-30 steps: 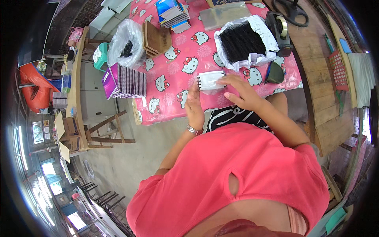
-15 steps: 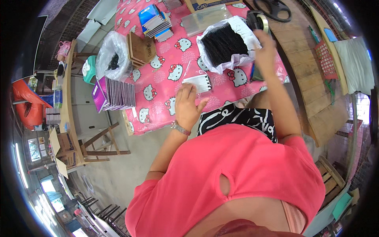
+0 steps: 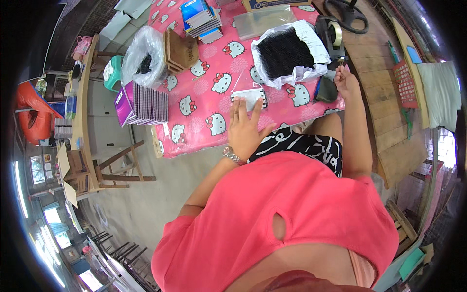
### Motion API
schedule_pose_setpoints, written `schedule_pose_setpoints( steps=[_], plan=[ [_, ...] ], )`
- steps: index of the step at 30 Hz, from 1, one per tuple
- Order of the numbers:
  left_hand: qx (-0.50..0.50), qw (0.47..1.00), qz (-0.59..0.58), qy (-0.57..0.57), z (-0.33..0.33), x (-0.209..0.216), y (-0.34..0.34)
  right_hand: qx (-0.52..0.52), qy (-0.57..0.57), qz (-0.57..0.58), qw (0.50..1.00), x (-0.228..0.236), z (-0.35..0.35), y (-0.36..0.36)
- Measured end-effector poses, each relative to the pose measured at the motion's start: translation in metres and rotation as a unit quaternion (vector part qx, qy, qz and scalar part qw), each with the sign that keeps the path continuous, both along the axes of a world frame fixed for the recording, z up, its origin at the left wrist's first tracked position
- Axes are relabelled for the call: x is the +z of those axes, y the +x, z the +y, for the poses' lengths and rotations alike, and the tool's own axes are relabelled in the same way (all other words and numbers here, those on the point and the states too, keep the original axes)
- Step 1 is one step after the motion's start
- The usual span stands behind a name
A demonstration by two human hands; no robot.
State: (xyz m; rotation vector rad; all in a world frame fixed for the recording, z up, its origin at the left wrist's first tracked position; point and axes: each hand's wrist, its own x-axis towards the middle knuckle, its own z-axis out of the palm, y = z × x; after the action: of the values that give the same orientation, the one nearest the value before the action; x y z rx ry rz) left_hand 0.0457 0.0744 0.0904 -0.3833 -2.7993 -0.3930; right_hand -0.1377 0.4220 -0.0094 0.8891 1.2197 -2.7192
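Fingers of the left hand (image 3: 246, 131) lie spread and flat over the near part of a small white bound notepad (image 3: 252, 93), which rests on the desk (image 3: 204, 97) near its front edge, in front of the person. The right hand (image 3: 346, 82) has its fingers curled in at the near end of a dark tape dispenser (image 3: 335, 51); whether they pinch tape there is not clear.

A second ago both hands were at the notepad; since then the right has gone over to the dispenser, and the left has shifted from the pad's left side to lie across it. The left hand alone now seems to steady the pad, leaving the right free for the dispenser.

Just beside the right wrist is a dark green rounded object (image 3: 326, 91). Beyond the pad sits a bundle of black coils (image 3: 287, 53) in white paper (image 3: 316, 52), with clear plastic sleeves (image 3: 262, 22) behind. Farther left are purple spiral notebooks (image 3: 146, 104), brown boards (image 3: 182, 51) and blue-covered notebooks (image 3: 199, 17).
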Motion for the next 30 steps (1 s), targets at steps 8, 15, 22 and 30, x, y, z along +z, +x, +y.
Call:
schedule_pose_setpoints(
  steps=[8,15,22,30],
  plan=[
    [0.011,1.0,-0.016,0.022,0.0,0.0,0.001,0.278,0.093,0.148,0.944,0.09,-0.125,0.042],
    [0.03,0.997,-0.047,0.059,0.002,0.002,0.003,0.471,0.631,0.354,0.504,0.119,-0.228,0.051],
    [-0.009,1.0,-0.019,-0.017,-0.012,0.016,-0.002,0.464,0.704,0.248,0.477,0.135,-0.214,0.05],
    [-0.192,0.981,-0.028,0.002,-0.052,0.054,-0.043,0.52,0.131,0.255,0.805,0.048,-0.218,0.025]
  ],
)
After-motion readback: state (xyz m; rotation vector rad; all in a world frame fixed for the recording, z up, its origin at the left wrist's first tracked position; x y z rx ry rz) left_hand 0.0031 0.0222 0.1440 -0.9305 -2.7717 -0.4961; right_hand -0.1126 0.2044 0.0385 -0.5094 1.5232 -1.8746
